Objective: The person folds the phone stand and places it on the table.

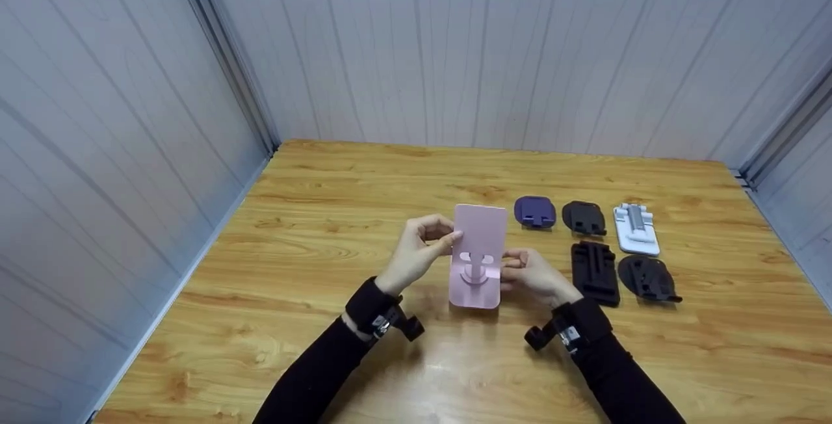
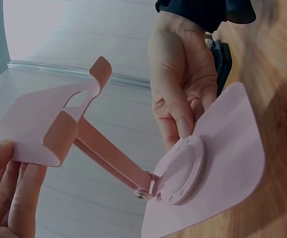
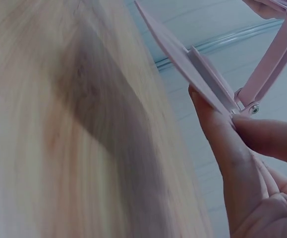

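Observation:
A pink folding phone stand (image 1: pixel 479 229) is up off the wooden table, between both hands. My left hand (image 1: pixel 422 248) pinches the left edge of its upper plate, thumb on the face with the cutouts. On the other side, my right hand (image 1: pixel 530 274) grips the edge of the base (image 2: pixel 227 148) between thumb and fingers. In the left wrist view, a hinged arm (image 2: pixel 113 153) stands unfolded between the base's round disc and the plate, which has two curled hooks. The right wrist view shows the base tilted, seen nearly edge-on.
Several other phone stands lie at the right: a purple one (image 1: pixel 535 211), a black one (image 1: pixel 584 217), a white one (image 1: pixel 637 242), a black rectangular one (image 1: pixel 595 274) and a black rounded one (image 1: pixel 647 278). Pale panel walls (image 1: pixel 455 53) border the table (image 1: pixel 325 203).

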`<state>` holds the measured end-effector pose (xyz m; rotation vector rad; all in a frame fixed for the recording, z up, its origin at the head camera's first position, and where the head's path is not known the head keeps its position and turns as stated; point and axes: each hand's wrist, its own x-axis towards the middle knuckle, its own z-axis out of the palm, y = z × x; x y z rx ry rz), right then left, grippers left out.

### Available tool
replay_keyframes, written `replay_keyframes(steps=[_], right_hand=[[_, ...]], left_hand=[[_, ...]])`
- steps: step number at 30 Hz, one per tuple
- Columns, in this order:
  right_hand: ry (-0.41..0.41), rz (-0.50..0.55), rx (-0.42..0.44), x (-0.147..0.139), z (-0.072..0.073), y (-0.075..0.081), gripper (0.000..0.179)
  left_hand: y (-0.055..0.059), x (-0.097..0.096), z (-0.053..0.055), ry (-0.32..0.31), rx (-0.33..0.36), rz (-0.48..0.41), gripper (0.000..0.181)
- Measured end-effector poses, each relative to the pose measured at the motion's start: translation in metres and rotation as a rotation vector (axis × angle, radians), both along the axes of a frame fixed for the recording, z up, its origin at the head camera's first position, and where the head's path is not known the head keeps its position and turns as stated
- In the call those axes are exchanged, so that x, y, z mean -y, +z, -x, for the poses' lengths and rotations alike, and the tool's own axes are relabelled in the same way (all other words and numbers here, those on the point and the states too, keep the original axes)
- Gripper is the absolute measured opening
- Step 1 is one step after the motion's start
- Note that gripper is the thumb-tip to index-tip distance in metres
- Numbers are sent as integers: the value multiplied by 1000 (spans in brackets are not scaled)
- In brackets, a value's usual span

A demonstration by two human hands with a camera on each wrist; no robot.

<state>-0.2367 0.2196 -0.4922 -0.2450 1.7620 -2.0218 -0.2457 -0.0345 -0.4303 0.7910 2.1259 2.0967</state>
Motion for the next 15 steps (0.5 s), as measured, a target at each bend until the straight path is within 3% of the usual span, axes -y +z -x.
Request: replay_keyframes(steps=[9, 15], right_hand=[[-29, -29, -7, -2, 0, 4, 25], [-72, -36, -50, -1, -1, 7, 23]], left_hand=[[-7, -3, -4, 41, 23, -26, 17], [-4, -3, -1, 8, 19, 7, 19]])
